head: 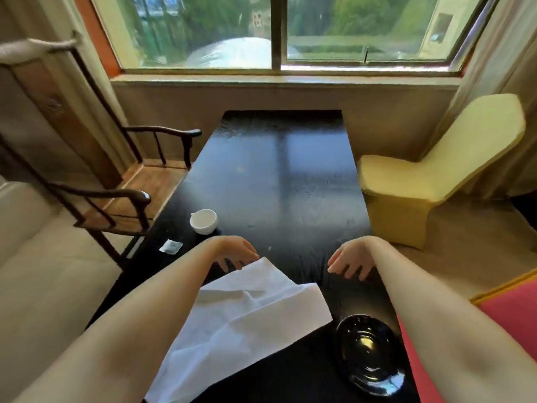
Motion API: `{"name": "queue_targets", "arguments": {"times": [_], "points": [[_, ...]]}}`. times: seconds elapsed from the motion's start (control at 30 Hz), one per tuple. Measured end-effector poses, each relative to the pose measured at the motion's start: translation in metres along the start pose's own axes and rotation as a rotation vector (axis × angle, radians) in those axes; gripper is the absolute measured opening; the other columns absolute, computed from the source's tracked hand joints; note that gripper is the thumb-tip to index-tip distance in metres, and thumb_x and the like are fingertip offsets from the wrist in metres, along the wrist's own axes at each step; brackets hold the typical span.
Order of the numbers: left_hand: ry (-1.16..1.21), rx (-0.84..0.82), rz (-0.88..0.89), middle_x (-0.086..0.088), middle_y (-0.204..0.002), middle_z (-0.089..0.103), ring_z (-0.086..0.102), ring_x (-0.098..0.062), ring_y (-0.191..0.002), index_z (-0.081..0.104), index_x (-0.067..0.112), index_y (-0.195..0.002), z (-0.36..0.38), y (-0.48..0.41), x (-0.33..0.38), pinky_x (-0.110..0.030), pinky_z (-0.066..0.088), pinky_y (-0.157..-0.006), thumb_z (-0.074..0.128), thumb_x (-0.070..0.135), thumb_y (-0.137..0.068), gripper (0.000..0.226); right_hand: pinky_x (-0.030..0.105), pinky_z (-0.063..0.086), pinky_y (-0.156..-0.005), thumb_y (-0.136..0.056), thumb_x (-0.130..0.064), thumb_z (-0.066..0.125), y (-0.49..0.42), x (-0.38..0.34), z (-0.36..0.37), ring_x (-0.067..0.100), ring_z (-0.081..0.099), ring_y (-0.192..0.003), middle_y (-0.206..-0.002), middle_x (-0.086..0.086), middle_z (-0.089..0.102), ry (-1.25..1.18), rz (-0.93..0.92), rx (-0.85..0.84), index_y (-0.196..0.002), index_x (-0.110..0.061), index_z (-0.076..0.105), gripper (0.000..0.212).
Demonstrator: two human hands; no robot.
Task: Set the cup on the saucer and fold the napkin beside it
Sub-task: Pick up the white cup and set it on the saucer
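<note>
A white cup (203, 221) stands upright near the left edge of the black table (276, 175). A glossy black saucer (369, 359) lies at the near right of the table, with nothing on it. A white napkin (238, 318) lies spread and creased between my forearms, left of the saucer. My left hand (236, 254) hovers at the napkin's far corner, fingers apart and pointing down, holding nothing. My right hand (350, 261) hangs over bare table beyond the saucer, fingers also apart and holding nothing. The cup lies beyond and to the left of my left hand.
A small white packet (171, 246) lies on the table near the cup. A wooden armchair (122, 181) stands at the table's left, a yellow covered chair (436, 175) at its right. A beige sofa (35, 280) is at near left and a window wall behind.
</note>
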State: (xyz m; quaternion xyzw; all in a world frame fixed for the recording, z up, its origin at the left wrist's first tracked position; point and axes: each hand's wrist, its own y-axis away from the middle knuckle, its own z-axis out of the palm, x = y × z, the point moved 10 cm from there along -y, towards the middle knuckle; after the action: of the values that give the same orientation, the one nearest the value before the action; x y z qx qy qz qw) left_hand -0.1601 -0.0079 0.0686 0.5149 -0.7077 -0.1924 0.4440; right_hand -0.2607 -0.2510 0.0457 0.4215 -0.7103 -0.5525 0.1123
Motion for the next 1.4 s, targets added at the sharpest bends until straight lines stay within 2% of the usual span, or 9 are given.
{"name": "queue_targets", "arguments": {"times": [0.33, 0.63, 0.73, 0.87, 1.03, 1.1, 1.2, 1.3, 1.4], "points": [[0.016, 0.035, -0.184, -0.009, -0.138, 0.050, 0.051, -0.026, -0.123, 0.037, 0.019, -0.139, -0.093, -0.004, -0.121, -0.047, 0.045, -0.100, 0.046, 0.034, -0.094, 0.048, 0.047, 0.046, -0.100, -0.089, -0.028, 0.061, -0.055, -0.169, -0.018, 0.028, 0.047, -0.128, -0.143, 0.008, 0.045, 0.266, -0.079, 0.025, -0.135, -0.017, 0.045, 0.050], [0.020, 0.043, -0.186, -0.007, -0.139, 0.048, 0.050, -0.024, -0.122, 0.040, 0.020, -0.138, -0.165, -0.075, -0.202, -0.044, 0.049, -0.096, 0.050, 0.034, -0.092, 0.049, 0.047, 0.048, -0.099, -0.087, -0.026, 0.063, -0.147, -0.272, -0.036, 0.025, 0.052, -0.123, -0.140, 0.008, 0.048, 0.302, -0.121, 0.082, -0.138, -0.014, 0.042, 0.057], [0.041, 0.088, -0.161, -0.007, -0.138, 0.048, 0.049, -0.025, -0.122, 0.039, 0.020, -0.138, -0.181, -0.110, -0.221, -0.042, 0.049, -0.095, 0.054, 0.035, -0.090, 0.053, 0.044, 0.046, -0.101, -0.083, -0.026, 0.067, -0.184, -0.299, -0.042, 0.026, 0.046, -0.127, -0.145, 0.005, 0.042, 0.259, -0.164, 0.165, -0.142, -0.016, 0.035, 0.068], [0.098, 0.170, -0.064, -0.007, -0.136, 0.052, 0.053, -0.022, -0.119, 0.038, 0.020, -0.139, -0.187, -0.152, -0.233, -0.028, 0.043, -0.092, 0.061, 0.035, -0.085, 0.061, 0.038, 0.033, -0.111, -0.080, -0.021, 0.072, -0.228, -0.319, -0.034, 0.024, 0.040, -0.134, -0.148, 0.009, 0.038, 0.157, -0.239, 0.186, -0.146, -0.015, 0.028, 0.079], [0.220, 0.202, 0.041, -0.007, -0.134, 0.054, 0.054, -0.021, -0.118, 0.034, 0.020, -0.142, -0.177, -0.194, -0.244, -0.031, 0.043, -0.096, 0.071, 0.028, -0.078, 0.074, 0.037, 0.030, -0.113, -0.075, -0.014, 0.075, -0.268, -0.332, -0.019, 0.023, 0.033, -0.137, -0.150, 0.003, 0.034, -0.012, -0.384, 0.230, -0.146, -0.018, 0.025, 0.087], [0.284, 0.237, 0.103, -0.006, -0.132, 0.055, 0.054, -0.019, -0.117, 0.035, 0.021, -0.141, -0.173, -0.204, -0.242, -0.030, 0.042, -0.097, 0.075, 0.024, -0.075, 0.078, 0.033, 0.031, -0.108, -0.073, -0.011, 0.077, -0.275, -0.339, -0.009, 0.023, 0.036, -0.134, -0.145, 0.000, 0.040, -0.107, -0.477, 0.219, -0.142, -0.021, 0.031, 0.084], [0.441, 0.320, 0.192, -0.003, -0.126, 0.060, 0.057, -0.015, -0.113, 0.042, 0.020, -0.136, -0.169, -0.212, -0.238, -0.026, 0.045, -0.095, 0.076, 0.017, -0.072, 0.073, 0.029, 0.033, -0.100, -0.071, -0.009, 0.078, -0.279, -0.344, 0.007, 0.015, 0.042, -0.124, -0.133, -0.010, 0.044, -0.279, -0.563, 0.190, -0.132, -0.038, 0.032, 0.081], [0.703, 0.350, 0.250, 0.002, -0.120, 0.062, 0.058, -0.011, -0.113, 0.047, 0.022, -0.131, -0.159, -0.215, -0.237, -0.013, 0.050, -0.082, 0.074, 0.005, -0.073, 0.067, 0.028, 0.037, -0.100, -0.070, -0.010, 0.079, -0.280, -0.341, 0.013, 0.010, 0.044, -0.120, -0.134, -0.010, 0.041, -0.388, -0.610, 0.263, -0.131, -0.041, 0.030, 0.084], [0.831, 0.366, 0.307, 0.002, -0.124, 0.060, 0.057, -0.009, -0.115, 0.047, 0.028, -0.131, -0.152, -0.214, -0.234, -0.019, 0.052, -0.089, 0.073, 0.003, -0.074, 0.067, 0.019, 0.040, -0.094, -0.070, -0.012, 0.079, -0.276, -0.344, 0.013, 0.003, 0.044, -0.119, -0.129, -0.019, 0.040, -0.423, -0.669, 0.354, -0.126, -0.044, 0.033, 0.079]]}}
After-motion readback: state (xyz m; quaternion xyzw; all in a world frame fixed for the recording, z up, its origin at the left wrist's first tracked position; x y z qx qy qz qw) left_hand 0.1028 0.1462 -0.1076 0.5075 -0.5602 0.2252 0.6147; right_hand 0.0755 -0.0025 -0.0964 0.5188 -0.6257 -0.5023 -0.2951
